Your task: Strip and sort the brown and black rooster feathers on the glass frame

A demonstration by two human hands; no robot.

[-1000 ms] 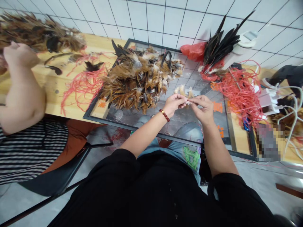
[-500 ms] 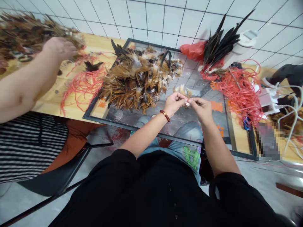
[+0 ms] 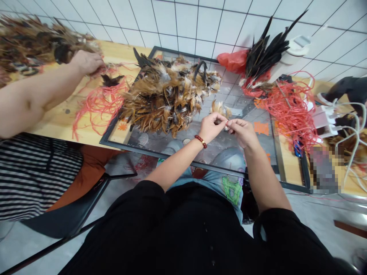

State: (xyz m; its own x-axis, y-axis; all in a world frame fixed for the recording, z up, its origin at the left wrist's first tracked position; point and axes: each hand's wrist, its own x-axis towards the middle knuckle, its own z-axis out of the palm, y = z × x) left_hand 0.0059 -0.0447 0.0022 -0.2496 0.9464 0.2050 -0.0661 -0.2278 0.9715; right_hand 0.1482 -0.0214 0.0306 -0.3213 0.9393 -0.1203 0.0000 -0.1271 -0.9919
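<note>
Over the glass panel [image 3: 172, 144], my left hand [image 3: 211, 128] pinches the base of a small bunch of pale tan feathers [image 3: 220, 108], which fans out away from me. My right hand [image 3: 243, 131] meets it fingertip to fingertip at the base, its thumb and finger closed on something too small to make out. A red bead bracelet [image 3: 200, 141] circles my left wrist. To the left of my hands lies a large heap of brown and white feathers [image 3: 169, 95].
Red strings lie at left [image 3: 100, 105] and in a tangle at right [image 3: 292, 110]. Black feathers [image 3: 265, 53] stand by a red bag [image 3: 233, 61]. Another person's hand [image 3: 87, 63] reaches over the table at left. White cables [image 3: 357, 133] hang at far right.
My right fingers have shifted slightly at the bunch's base, and less of the base shows between my hands. The other person's hand has moved right, toward the red strings.
</note>
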